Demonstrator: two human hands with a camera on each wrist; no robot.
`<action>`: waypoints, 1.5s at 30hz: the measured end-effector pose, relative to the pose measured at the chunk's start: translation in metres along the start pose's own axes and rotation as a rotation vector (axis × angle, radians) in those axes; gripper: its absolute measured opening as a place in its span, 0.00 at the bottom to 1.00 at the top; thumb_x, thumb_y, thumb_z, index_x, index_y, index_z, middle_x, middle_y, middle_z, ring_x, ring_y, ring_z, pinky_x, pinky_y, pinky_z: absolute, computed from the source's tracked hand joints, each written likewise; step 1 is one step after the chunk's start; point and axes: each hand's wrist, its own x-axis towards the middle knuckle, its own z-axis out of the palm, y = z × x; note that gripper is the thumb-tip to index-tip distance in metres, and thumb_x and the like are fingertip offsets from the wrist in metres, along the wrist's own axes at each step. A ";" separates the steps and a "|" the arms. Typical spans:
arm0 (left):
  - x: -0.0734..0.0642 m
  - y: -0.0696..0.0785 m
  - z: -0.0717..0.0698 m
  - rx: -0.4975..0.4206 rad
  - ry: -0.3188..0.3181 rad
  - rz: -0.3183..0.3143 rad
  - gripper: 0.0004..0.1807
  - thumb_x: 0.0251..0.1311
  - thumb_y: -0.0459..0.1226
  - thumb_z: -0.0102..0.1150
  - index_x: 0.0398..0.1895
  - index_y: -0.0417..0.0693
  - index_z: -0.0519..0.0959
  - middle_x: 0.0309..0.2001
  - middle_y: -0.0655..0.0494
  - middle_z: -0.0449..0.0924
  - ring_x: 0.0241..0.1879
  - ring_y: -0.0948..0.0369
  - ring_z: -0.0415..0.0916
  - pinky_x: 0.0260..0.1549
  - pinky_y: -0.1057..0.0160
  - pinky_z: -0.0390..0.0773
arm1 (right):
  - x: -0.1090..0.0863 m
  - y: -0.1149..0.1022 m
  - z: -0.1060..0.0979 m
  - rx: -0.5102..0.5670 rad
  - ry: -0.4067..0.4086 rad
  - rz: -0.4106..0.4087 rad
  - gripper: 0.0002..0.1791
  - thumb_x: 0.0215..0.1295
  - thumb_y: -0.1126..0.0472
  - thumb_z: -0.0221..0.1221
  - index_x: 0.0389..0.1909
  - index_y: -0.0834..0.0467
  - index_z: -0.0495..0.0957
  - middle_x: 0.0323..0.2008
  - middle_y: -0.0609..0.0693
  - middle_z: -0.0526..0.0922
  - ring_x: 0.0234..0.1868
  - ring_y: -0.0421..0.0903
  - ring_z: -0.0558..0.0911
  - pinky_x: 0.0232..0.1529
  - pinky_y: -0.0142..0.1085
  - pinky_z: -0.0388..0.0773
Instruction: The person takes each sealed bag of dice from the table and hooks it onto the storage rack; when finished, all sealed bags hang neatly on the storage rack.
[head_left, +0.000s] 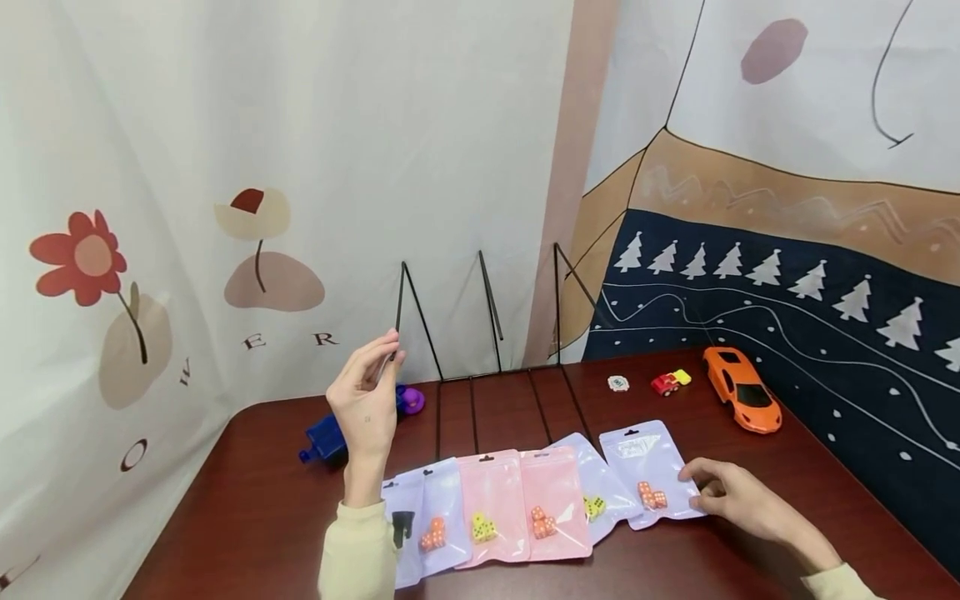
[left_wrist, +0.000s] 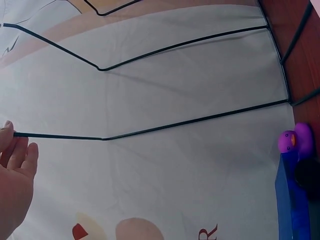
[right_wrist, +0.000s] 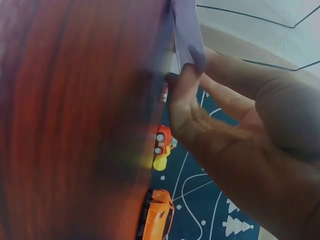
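My left hand [head_left: 367, 404] is raised and pinches the free end of a prong on a black wire rack [head_left: 440, 380]. The left wrist view shows the fingertips and thumb of that hand [left_wrist: 17, 175] on the prong's tip. My right hand [head_left: 738, 496] pinches the right edge of a lavender zip bag [head_left: 626, 454] with orange dice inside. In the right wrist view, the thumb and fingers of that hand [right_wrist: 225, 115] close on the bag's edge [right_wrist: 189, 35]. Several other zip bags, including a pink bag [head_left: 491, 479] with yellow dice, lie overlapped in a row to its left.
An orange toy car [head_left: 742, 392], a small red and yellow toy vehicle [head_left: 670, 382] and a white paper-like tag [head_left: 618, 383] stand at the back right. A blue object [head_left: 324, 439] and a purple toy duck [left_wrist: 299, 140] are behind my left hand. Printed curtains border the table.
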 end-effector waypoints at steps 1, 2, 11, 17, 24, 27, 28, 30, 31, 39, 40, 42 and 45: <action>0.000 0.000 0.000 -0.004 0.001 0.000 0.16 0.42 0.09 0.59 0.35 0.25 0.81 0.41 0.35 0.81 0.46 0.47 0.80 0.48 0.59 0.79 | -0.001 0.000 0.000 0.012 -0.006 -0.015 0.15 0.60 0.67 0.61 0.47 0.67 0.74 0.40 0.56 0.76 0.32 0.44 0.74 0.28 0.30 0.75; 0.000 0.001 0.000 -0.005 0.002 0.000 0.16 0.41 0.08 0.59 0.35 0.25 0.82 0.41 0.35 0.81 0.46 0.47 0.80 0.48 0.59 0.79 | -0.001 -0.001 -0.001 0.021 -0.008 -0.027 0.14 0.61 0.67 0.60 0.46 0.67 0.74 0.39 0.56 0.76 0.31 0.43 0.74 0.27 0.30 0.75; 0.002 0.001 0.002 -0.018 -0.007 0.008 0.12 0.45 0.12 0.60 0.35 0.24 0.81 0.41 0.35 0.81 0.46 0.46 0.79 0.48 0.57 0.79 | -0.004 -0.007 -0.002 -0.023 0.214 0.033 0.12 0.58 0.71 0.62 0.44 0.67 0.77 0.40 0.57 0.79 0.32 0.44 0.78 0.28 0.30 0.79; 0.000 0.001 -0.002 0.010 -0.011 0.007 0.14 0.44 0.12 0.61 0.35 0.26 0.82 0.41 0.36 0.81 0.46 0.48 0.80 0.49 0.58 0.79 | -0.002 -0.011 0.005 -0.125 0.438 -0.037 0.14 0.54 0.76 0.63 0.42 0.63 0.80 0.41 0.58 0.81 0.33 0.40 0.82 0.31 0.28 0.81; 0.002 -0.001 -0.002 0.010 -0.034 0.000 0.13 0.45 0.13 0.61 0.36 0.27 0.82 0.42 0.36 0.81 0.46 0.47 0.79 0.49 0.59 0.78 | -0.002 -0.018 0.012 -0.136 0.572 -0.064 0.15 0.56 0.74 0.63 0.45 0.61 0.81 0.35 0.54 0.83 0.29 0.37 0.79 0.24 0.27 0.77; 0.001 -0.001 -0.001 0.017 -0.037 -0.004 0.12 0.46 0.13 0.61 0.35 0.27 0.82 0.42 0.35 0.81 0.46 0.47 0.80 0.48 0.60 0.79 | -0.004 -0.020 0.014 -0.132 0.613 -0.074 0.15 0.56 0.73 0.64 0.45 0.60 0.81 0.32 0.52 0.84 0.28 0.36 0.80 0.23 0.27 0.76; 0.000 -0.001 -0.001 0.016 -0.034 -0.003 0.12 0.45 0.13 0.61 0.35 0.26 0.82 0.41 0.35 0.81 0.46 0.47 0.80 0.48 0.60 0.79 | -0.004 -0.021 0.014 -0.129 0.624 -0.080 0.15 0.56 0.73 0.64 0.45 0.60 0.81 0.31 0.51 0.84 0.28 0.36 0.80 0.23 0.27 0.77; 0.001 0.002 0.000 0.010 -0.025 0.001 0.13 0.44 0.12 0.60 0.35 0.26 0.82 0.41 0.34 0.81 0.46 0.47 0.80 0.48 0.61 0.79 | -0.004 -0.023 0.015 -0.123 0.645 -0.101 0.15 0.56 0.73 0.64 0.45 0.60 0.81 0.31 0.51 0.85 0.28 0.36 0.81 0.24 0.26 0.78; 0.001 0.005 0.001 0.003 -0.025 0.001 0.13 0.44 0.11 0.60 0.34 0.25 0.81 0.41 0.34 0.80 0.45 0.47 0.80 0.48 0.61 0.79 | -0.004 -0.024 0.017 -0.117 0.655 -0.108 0.15 0.56 0.73 0.64 0.45 0.60 0.81 0.31 0.51 0.85 0.28 0.36 0.81 0.24 0.26 0.78; 0.002 0.000 0.001 0.017 -0.029 0.025 0.12 0.46 0.14 0.62 0.36 0.27 0.82 0.41 0.37 0.81 0.46 0.47 0.80 0.49 0.58 0.79 | -0.001 -0.047 0.024 -0.070 0.713 -0.190 0.13 0.57 0.70 0.65 0.45 0.59 0.81 0.30 0.52 0.85 0.27 0.37 0.80 0.24 0.24 0.77; 0.002 -0.001 0.001 0.019 -0.031 0.025 0.12 0.46 0.14 0.62 0.36 0.28 0.82 0.42 0.37 0.81 0.46 0.47 0.80 0.49 0.58 0.78 | -0.002 -0.051 0.026 -0.065 0.718 -0.193 0.13 0.58 0.70 0.65 0.45 0.59 0.81 0.30 0.52 0.85 0.27 0.37 0.80 0.24 0.24 0.76; 0.001 -0.001 0.001 0.018 -0.031 0.023 0.12 0.46 0.14 0.62 0.36 0.28 0.82 0.42 0.37 0.81 0.46 0.47 0.79 0.49 0.58 0.78 | -0.004 -0.057 0.027 -0.052 0.725 -0.200 0.13 0.58 0.70 0.65 0.45 0.59 0.81 0.30 0.51 0.85 0.27 0.38 0.80 0.23 0.24 0.76; 0.001 -0.001 0.000 0.020 -0.034 0.029 0.13 0.45 0.13 0.62 0.35 0.27 0.82 0.41 0.37 0.81 0.46 0.47 0.80 0.48 0.59 0.79 | -0.008 -0.065 0.030 -0.027 0.744 -0.205 0.15 0.57 0.72 0.65 0.46 0.60 0.81 0.30 0.49 0.85 0.26 0.39 0.79 0.22 0.25 0.75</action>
